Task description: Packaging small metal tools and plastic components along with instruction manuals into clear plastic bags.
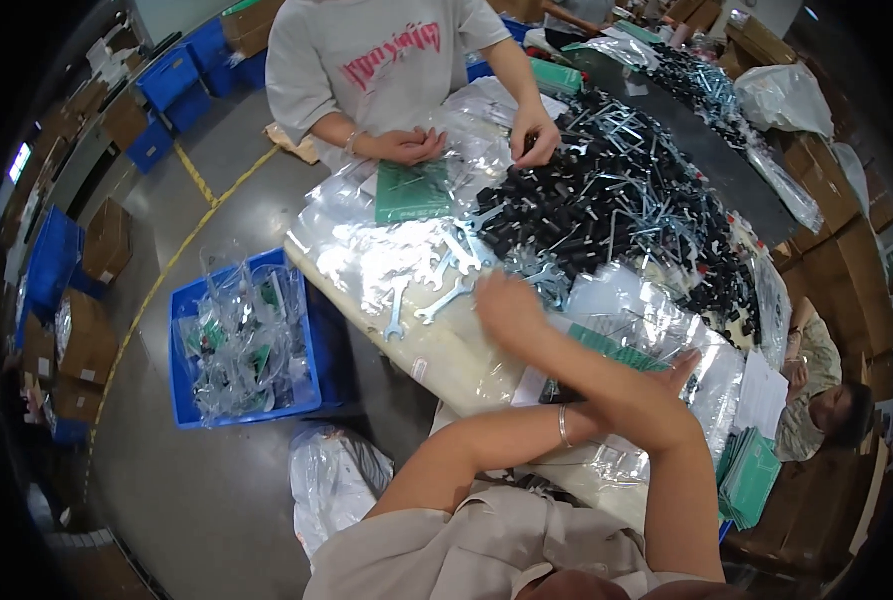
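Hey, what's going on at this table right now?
Two people are working at a table covered in clear plastic bags. The wearer's right hand reaches over flat metal wrenches beside a big pile of black-handled parts; the left hand rests on a bagged green sheet. A co-worker's hands across the table handle a bag. A blue crate of filled bags sits on the floor.

Single head fisheye, looking steeply down, close over worktable (447,360).
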{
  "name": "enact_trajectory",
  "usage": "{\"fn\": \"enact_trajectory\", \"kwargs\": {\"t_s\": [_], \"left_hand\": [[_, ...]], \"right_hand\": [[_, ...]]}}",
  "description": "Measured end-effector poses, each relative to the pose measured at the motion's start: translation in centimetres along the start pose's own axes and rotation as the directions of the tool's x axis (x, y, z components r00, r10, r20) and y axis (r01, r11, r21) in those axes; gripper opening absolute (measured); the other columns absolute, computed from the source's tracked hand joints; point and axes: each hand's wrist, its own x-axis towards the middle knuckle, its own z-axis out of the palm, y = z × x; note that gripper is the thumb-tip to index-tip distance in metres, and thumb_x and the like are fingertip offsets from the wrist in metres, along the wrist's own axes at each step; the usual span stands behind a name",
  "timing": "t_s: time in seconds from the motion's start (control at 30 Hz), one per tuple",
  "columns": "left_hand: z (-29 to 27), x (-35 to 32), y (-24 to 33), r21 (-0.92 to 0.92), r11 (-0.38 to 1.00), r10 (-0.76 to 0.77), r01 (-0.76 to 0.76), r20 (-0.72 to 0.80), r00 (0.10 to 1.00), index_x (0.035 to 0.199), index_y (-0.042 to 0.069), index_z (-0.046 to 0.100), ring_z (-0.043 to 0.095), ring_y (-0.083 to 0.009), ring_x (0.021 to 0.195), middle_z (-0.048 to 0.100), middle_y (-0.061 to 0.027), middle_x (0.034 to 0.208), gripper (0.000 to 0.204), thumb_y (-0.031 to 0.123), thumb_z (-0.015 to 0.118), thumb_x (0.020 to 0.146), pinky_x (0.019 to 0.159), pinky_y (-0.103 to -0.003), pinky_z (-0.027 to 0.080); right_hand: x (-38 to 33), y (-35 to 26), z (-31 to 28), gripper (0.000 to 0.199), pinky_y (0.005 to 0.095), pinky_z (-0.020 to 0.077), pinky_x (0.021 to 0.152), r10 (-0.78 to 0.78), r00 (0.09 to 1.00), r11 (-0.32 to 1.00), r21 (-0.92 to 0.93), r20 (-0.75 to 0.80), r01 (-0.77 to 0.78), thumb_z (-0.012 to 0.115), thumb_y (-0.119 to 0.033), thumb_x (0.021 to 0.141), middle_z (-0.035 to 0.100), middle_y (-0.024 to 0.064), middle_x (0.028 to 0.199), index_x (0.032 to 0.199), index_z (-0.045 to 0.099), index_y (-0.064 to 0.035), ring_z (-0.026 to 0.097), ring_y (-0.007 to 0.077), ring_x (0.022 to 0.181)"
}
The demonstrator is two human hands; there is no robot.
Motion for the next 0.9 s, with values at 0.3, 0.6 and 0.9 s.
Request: {"fn": "enact_trajectory", "kwargs": {"t_s": [0.3,0.6,0.9], "left_hand": [[5.2,0.4,-5.6,-0.101,0.868,0.401,-0.486,-0.437,0.806,0.141,-0.006,0.010,0.021,-0.0320,0.136,0.018,-0.0241,0.147,0.073,0.025,0.049,0.088,0.112,-0.037,0.017],[6.0,0.2,-4.4,-0.057,0.918,0.318,-0.391,-0.483,0.816,0.141,-0.005,0.015,0.026,-0.0320,0.134,0.024,-0.0231,0.144,0.067,0.021,0.049,0.089,0.111,-0.038,0.020],[4.6,2.1,-5.7,-0.132,0.978,0.125,-0.162,-0.252,0.960,0.140,0.005,0.025,0.049,-0.0348,0.114,0.048,-0.0203,0.127,0.063,0.011,0.053,0.084,0.095,-0.040,0.040]], "right_hand": [[3.5,-8.5,0.0,0.026,0.0430,0.0507,0.061,-0.355,0.913,0.778,0.477,-0.202,0.408,0.055,-0.017,0.079,0.053,0.0180,0.103,0.101,0.051,-0.0043,0.062,0.0334,0.072],[1.2,-0.4,0.8,0.028,0.0456,0.0492,0.057,-0.451,0.887,0.784,0.433,-0.094,0.445,0.053,-0.025,0.082,0.050,0.0176,0.104,0.096,0.047,-0.0019,0.060,0.0335,0.064],[-3.1,9.6,-5.8,0.023,0.0418,0.0503,0.052,-0.253,0.957,0.925,0.254,-0.142,0.282,0.061,-0.015,0.071,0.051,0.0170,0.098,0.086,0.052,-0.0008,0.060,0.0305,0.059]]}}
